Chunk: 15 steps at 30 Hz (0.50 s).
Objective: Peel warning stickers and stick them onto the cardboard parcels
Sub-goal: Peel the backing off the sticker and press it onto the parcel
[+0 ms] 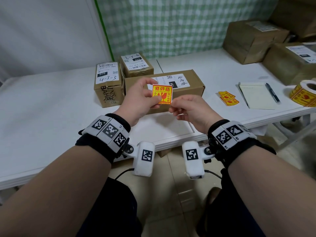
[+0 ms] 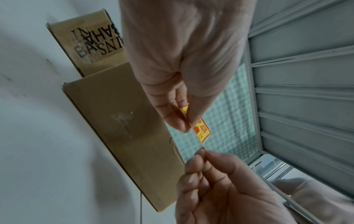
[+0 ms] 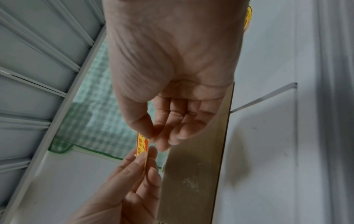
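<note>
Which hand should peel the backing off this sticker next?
Probably the right hand: its fingertips already pinch the warning sticker at its lower right corner, while the left hand holds the left edge steady.

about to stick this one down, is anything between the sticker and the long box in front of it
Nothing visible. The sticker, pinched by the left hand and right hand, hangs in front of the long box. Only its shipping label covers part of the top; the brown front face is bare.
</note>
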Motion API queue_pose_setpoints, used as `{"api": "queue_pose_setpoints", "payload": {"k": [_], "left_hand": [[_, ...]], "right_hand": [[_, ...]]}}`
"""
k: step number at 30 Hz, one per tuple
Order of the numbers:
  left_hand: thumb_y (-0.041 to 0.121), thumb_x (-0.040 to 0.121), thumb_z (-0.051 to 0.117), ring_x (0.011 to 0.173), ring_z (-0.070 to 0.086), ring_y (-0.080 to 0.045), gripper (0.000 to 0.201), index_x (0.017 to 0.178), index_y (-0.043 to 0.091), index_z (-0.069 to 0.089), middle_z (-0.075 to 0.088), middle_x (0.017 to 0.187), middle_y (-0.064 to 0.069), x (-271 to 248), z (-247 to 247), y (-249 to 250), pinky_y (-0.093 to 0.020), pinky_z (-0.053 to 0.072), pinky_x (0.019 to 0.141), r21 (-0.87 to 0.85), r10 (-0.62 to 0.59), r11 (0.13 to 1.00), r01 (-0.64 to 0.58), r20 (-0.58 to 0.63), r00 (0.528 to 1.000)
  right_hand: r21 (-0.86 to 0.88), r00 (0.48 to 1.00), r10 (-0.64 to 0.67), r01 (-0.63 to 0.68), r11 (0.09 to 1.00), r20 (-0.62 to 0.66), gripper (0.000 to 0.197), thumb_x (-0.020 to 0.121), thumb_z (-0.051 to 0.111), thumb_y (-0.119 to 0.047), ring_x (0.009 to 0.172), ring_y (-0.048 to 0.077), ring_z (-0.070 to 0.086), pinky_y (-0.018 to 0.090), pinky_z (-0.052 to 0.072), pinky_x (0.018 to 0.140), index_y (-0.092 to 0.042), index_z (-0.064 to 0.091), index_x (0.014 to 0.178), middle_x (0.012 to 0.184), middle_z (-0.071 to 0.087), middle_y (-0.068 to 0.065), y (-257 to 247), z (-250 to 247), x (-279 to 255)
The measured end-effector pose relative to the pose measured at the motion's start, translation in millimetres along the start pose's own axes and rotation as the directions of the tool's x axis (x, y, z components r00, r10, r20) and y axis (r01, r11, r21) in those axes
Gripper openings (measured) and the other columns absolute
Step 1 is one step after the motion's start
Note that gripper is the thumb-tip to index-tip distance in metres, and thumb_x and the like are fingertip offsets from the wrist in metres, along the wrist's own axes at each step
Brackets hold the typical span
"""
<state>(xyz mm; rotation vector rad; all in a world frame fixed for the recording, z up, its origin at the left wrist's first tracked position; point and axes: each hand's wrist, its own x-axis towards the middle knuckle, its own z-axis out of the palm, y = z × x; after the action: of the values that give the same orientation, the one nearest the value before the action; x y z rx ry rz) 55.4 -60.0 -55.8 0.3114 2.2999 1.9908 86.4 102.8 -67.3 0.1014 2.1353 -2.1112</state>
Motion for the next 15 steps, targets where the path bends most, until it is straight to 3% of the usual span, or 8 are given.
{"api": "queue_pose_setpoints", "payload": {"k": [3, 5, 7, 9, 12, 15], "left_hand": [[-0.001, 0.078, 0.069, 0.077, 0.066, -0.017, 0.046, 0.112, 0.017, 0.045, 0.067, 0.092, -0.005, -1.3, 2.0, 1.1, -0.026, 0.055, 0.067, 0.055, 0.017, 0.998, -0.014, -0.058, 0.998], [0.009, 0.074, 0.075, 0.077, 0.06, -0.014, 0.041, 0.107, 0.022, 0.054, 0.061, 0.102, -0.003, -2.5, 2.6, 2.2, -0.027, 0.052, 0.073, 0.239, 0.099, 0.969, -0.07, -0.11, 0.989], [0.02, 0.072, 0.077, 0.081, 0.054, -0.012, 0.026, 0.095, 0.024, 0.065, 0.055, 0.104, -0.004, -4.8, 2.5, 4.7, -0.025, 0.046, 0.079, 0.443, 0.203, 0.885, -0.142, -0.095, 0.974], [0.023, 0.076, 0.075, 0.08, 0.054, -0.007, 0.011, 0.086, 0.022, 0.071, 0.058, 0.089, 0.004, -8.9, 4.3, 9.7, -0.019, 0.042, 0.073, 0.502, 0.211, 0.849, -0.168, -0.03, 0.977], [0.02, 0.081, 0.07, 0.057, 0.053, 0.007, 0.007, 0.084, 0.015, 0.074, 0.058, 0.051, 0.021, -14.7, 6.3, 15.9, -0.008, 0.034, 0.055, 0.465, 0.115, 0.875, -0.136, 0.075, 0.991], [0.017, 0.081, 0.07, 0.047, 0.048, 0.013, 0.007, 0.085, 0.014, 0.074, 0.053, 0.046, 0.021, -17.2, 7.4, 18.3, -0.003, 0.029, 0.048, 0.467, 0.112, 0.871, -0.154, 0.116, 0.987]], "right_hand": [[0.032, 1.0, 0.009, -0.009, 0.999, -0.005, 0.013, 0.087, 0.058, -0.006, 0.055, 0.012, 0.052, 0.019, 0.046, 0.054, -0.007, 0.063, 0.074, 0.066, 0.063, 0.005, -0.4, 1.6, -1.8], [0.073, 1.0, 0.014, -0.012, 0.997, -0.023, 0.013, 0.087, 0.058, -0.005, 0.055, 0.013, 0.051, 0.019, 0.046, 0.054, -0.007, 0.063, 0.074, 0.065, 0.063, 0.006, -0.1, 2.3, -2.5], [0.115, 0.999, 0.015, -0.01, 0.993, -0.047, 0.013, 0.086, 0.059, -0.004, 0.054, 0.012, 0.05, 0.019, 0.045, 0.054, -0.007, 0.064, 0.074, 0.063, 0.063, 0.005, 0.2, 2.1, -2.5], [0.128, 0.998, 0.008, -0.001, 0.992, -0.059, 0.014, 0.086, 0.059, -0.004, 0.053, 0.011, 0.05, 0.019, 0.045, 0.053, -0.008, 0.064, 0.073, 0.061, 0.063, 0.004, -0.2, 1.7, -2.5], [0.112, 0.998, -0.01, 0.016, 0.994, -0.06, 0.018, 0.085, 0.058, -0.004, 0.05, 0.01, 0.049, 0.018, 0.044, 0.052, -0.008, 0.063, 0.069, 0.057, 0.063, 0.001, -0.8, 2.5, -3.1], [0.089, 0.998, -0.022, 0.027, 0.996, -0.062, 0.02, 0.084, 0.059, -0.004, 0.05, 0.009, 0.05, 0.018, 0.043, 0.052, -0.009, 0.063, 0.066, 0.055, 0.062, 0.0, -1.6, 4.1, -4.0]]}}
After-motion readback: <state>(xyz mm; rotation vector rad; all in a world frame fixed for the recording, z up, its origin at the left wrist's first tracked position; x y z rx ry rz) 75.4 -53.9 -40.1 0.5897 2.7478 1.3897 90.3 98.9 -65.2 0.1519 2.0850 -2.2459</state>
